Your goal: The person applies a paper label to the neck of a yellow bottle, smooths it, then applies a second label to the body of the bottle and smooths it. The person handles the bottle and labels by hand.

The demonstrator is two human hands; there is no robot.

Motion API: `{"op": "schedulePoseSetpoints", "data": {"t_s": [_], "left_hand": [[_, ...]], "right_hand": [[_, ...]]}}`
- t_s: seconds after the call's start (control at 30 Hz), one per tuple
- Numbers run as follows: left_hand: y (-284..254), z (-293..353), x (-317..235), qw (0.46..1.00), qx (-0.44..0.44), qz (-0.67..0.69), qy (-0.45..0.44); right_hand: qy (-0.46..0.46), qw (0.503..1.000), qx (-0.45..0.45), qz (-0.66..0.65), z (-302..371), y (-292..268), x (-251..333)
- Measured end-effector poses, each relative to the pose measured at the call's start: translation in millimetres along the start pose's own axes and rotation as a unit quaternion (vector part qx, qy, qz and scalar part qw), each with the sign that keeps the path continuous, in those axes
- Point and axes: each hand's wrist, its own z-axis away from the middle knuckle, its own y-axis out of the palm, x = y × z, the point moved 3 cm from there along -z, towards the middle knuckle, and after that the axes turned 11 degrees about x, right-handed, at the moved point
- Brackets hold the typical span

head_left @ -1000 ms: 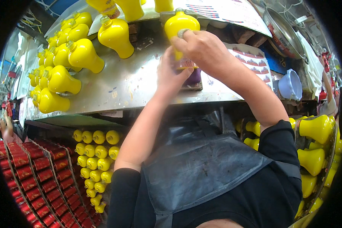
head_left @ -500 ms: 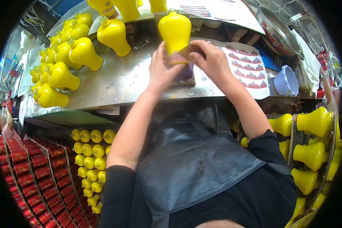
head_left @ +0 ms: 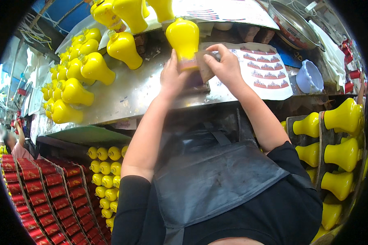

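A glossy yellow bottle point(head_left: 182, 38) stands upright before me over a small dark stand point(head_left: 205, 87). Round its lower part runs a reddish patterned decal band point(head_left: 187, 64). My left hand point(head_left: 172, 77) is closed round the bottle's lower left side, its thumb smeared by motion. My right hand point(head_left: 225, 67) pinches a flat grey-brown scraper point(head_left: 204, 66) between thumb and fingers, against the right side of the band. The stand is partly hidden behind my left hand and the scraper.
A decal sheet point(head_left: 270, 77) lies to the right, beside a pale lilac bucket point(head_left: 309, 77). Several yellow bottles point(head_left: 75, 92) crowd the bench's left side. Racked bottles point(head_left: 341, 154) stand at lower right, red boxes point(head_left: 49, 196) at lower left. A metal basin point(head_left: 294, 24) leans at the far right.
The scraper has swung from lying across the bottle's lower front to a more upright tilt at its right side. My left hand stays on the bottle. The whole view has shifted slightly.
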Motion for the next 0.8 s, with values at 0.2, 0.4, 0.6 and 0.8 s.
{"op": "schedulePoseSetpoints", "data": {"t_s": [0.2, 0.4, 0.6, 0.8], "left_hand": [[-4, 1, -17, 0.999, -0.022, -0.026, 0.005], [-5, -4, -18, 0.997, -0.045, -0.054, 0.011], [-3, -1, -3, 0.999, -0.038, 0.014, 0.035], [-3, -1, 3, 1.0, 0.003, 0.004, 0.024]], "right_hand": [[0.05, 0.99, 0.079, 0.105, -2, -3, 6], [-0.053, 0.984, 0.14, 0.093, -11, -14, 9], [-0.081, 0.962, 0.1, 0.241, -27, -20, 23], [-0.119, 0.949, 0.197, 0.215, -15, -6, 33]]}}
